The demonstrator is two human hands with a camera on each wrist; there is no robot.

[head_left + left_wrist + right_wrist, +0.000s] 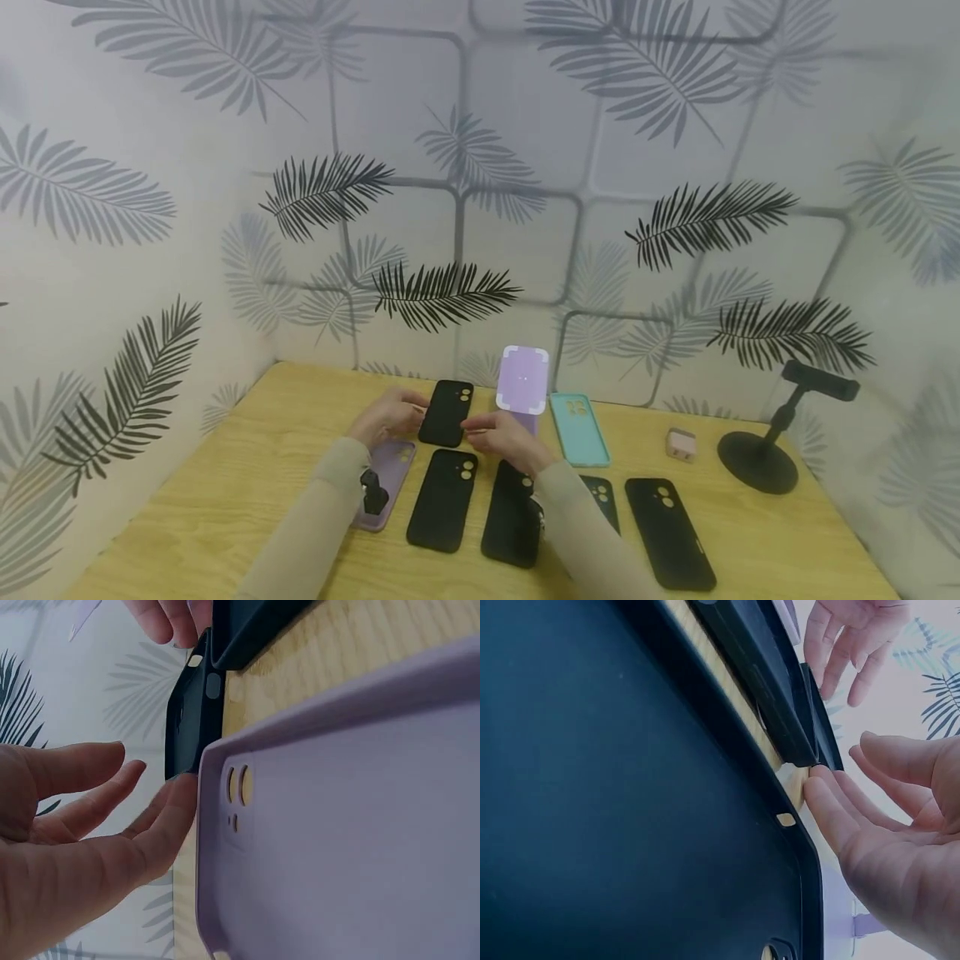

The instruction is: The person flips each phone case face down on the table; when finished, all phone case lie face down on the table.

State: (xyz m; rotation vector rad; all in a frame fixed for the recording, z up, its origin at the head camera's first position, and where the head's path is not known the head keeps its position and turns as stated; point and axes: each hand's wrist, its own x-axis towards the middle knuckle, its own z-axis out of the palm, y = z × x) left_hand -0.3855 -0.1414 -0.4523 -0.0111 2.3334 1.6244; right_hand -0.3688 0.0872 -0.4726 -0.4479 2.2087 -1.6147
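1. Head view: A black phone case (pixel 446 412) is at the back of the yellow table (pixel 225 467). The two hands are apart, with the left hand (pixel 390 415) at its left side and the right hand (pixel 510 437) at its right side.
2. Head view: A purple case (pixel 393 475) sits under the left wrist. A blue case (pixel 581 429) is to the right.
3. Left wrist view: The left hand is loose, with its fingertips at the black phone case's edge.
4. Right wrist view: The right hand is loose too, its thumb away from its fingers. I can't tell if its fingertips touch.
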